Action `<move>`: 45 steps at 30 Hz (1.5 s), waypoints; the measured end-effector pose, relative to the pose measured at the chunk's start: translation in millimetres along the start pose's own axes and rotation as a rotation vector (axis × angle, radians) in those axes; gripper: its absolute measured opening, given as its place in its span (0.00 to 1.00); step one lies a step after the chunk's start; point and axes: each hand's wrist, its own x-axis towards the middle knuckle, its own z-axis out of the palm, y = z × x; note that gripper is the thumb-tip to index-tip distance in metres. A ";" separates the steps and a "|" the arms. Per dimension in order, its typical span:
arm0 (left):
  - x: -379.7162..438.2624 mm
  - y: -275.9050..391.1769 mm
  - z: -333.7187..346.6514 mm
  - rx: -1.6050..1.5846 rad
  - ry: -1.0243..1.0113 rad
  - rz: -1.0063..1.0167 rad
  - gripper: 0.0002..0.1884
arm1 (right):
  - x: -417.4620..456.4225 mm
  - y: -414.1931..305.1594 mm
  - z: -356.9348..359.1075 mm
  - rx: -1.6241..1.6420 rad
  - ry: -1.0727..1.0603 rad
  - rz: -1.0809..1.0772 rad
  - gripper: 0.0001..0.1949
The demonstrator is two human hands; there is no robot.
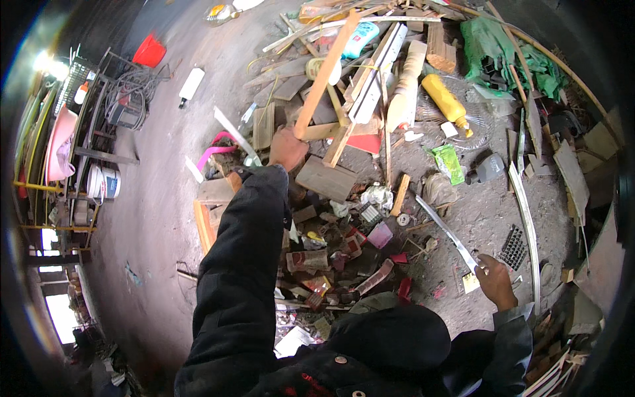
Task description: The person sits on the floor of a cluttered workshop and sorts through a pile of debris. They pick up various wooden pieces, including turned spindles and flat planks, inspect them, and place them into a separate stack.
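My left hand (pixel 287 149), at the end of a dark sleeve, is closed at the lower end of a long wooden slat (pixel 327 74); its fingers are partly hidden. The slat slants up over a heap of scrap wood. Below and right of this hand lies a flat grey-brown wooden board (pixel 326 178). My right hand (pixel 496 285) grips one end of a thin, pale, shiny strip (pixel 446 232), whose other end points up and left over the dirt floor. Near this hand are a black tray with a grid of cells (pixel 512 247) and a small yellowish card (pixel 470 283).
Mixed rubbish, with a pink plastic piece (pixel 380 234), lies before me. Further off are a yellow bottle (pixel 444 99), a wire fan guard (pixel 478 124) and green sheeting (pixel 488 49). A long pale strip (pixel 527 223) lies at right. Leftward stand a metal rack (pixel 106 157) and a white bucket (pixel 103 182).
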 end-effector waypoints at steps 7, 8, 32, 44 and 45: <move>42.7 -25.7 39.1 -0.031 -0.273 0.104 0.24 | -25.6 -19.6 -36.6 -0.060 0.003 0.097 0.19; 45.9 -18.7 43.6 -0.049 -0.347 0.097 0.30 | -29.5 -16.3 -38.9 -0.073 0.012 0.103 0.18; 5.9 -134.0 44.5 0.338 -0.670 0.848 0.07 | -51.0 -32.9 -14.8 -0.059 0.020 0.016 0.15; -118.7 11.2 -2.5 0.177 -0.413 0.142 0.19 | -49.0 -10.2 -17.2 0.071 -0.007 0.023 0.18; -135.4 36.7 -22.5 0.095 -0.386 0.057 0.18 | -41.9 -12.4 -15.9 0.089 0.021 -0.049 0.18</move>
